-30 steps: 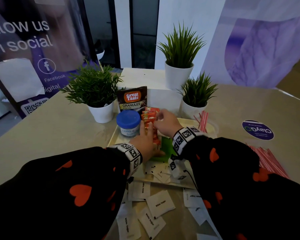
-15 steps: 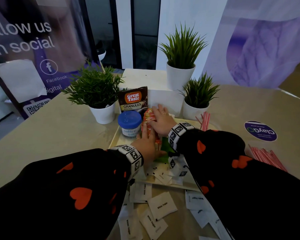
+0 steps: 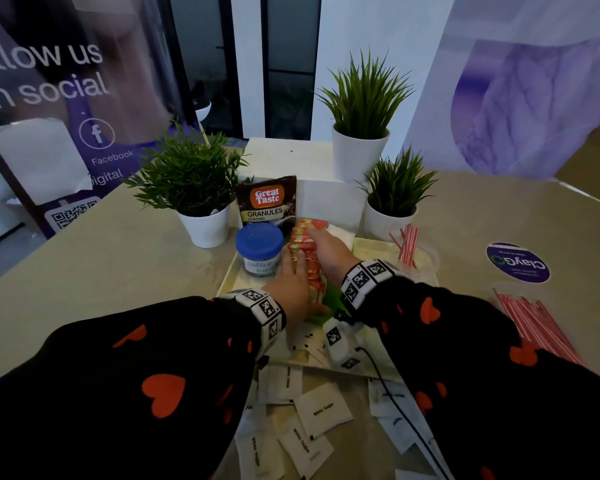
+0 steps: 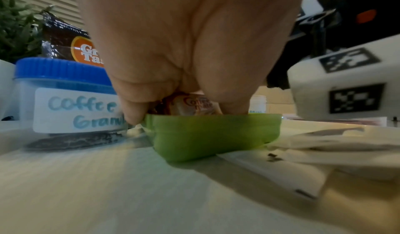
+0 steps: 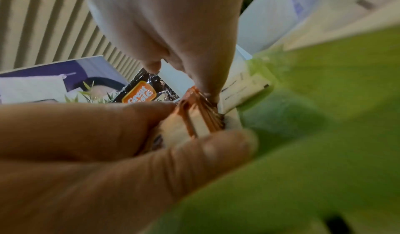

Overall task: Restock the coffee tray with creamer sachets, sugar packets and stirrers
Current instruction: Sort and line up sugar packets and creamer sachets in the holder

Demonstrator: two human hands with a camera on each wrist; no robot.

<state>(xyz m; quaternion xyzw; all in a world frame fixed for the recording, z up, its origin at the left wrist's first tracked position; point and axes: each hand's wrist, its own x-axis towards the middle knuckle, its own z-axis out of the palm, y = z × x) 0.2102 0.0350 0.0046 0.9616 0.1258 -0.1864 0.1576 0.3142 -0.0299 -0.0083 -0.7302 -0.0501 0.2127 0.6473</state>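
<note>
A row of red-orange creamer sachets (image 3: 303, 244) stands on edge in a green container (image 3: 333, 296) on the pale tray (image 3: 378, 247). My left hand (image 3: 293, 271) lies along the row's left side and pinches its near end between thumb and fingers, as the left wrist view shows around the sachets (image 4: 194, 104). My right hand (image 3: 326, 247) presses straight fingers against the row's right side and far end. White sugar packets (image 3: 323, 410) lie loose on the table in front of the tray, with more packets (image 3: 309, 341) on the tray. Red-striped stirrers (image 3: 407, 244) stand in a clear cup.
A blue-lidded coffee granules jar (image 3: 258, 240) stands just left of the sachets, with a Great Taste pouch (image 3: 267, 202) behind it. Three potted plants (image 3: 201, 188) ring the tray's far side. More stirrers (image 3: 534, 323) lie on the table at the right, near a round sticker (image 3: 516, 263).
My right hand went from the near part of the row to lie over it, then settled along its right side. My left fingers stretched forward along the left side.
</note>
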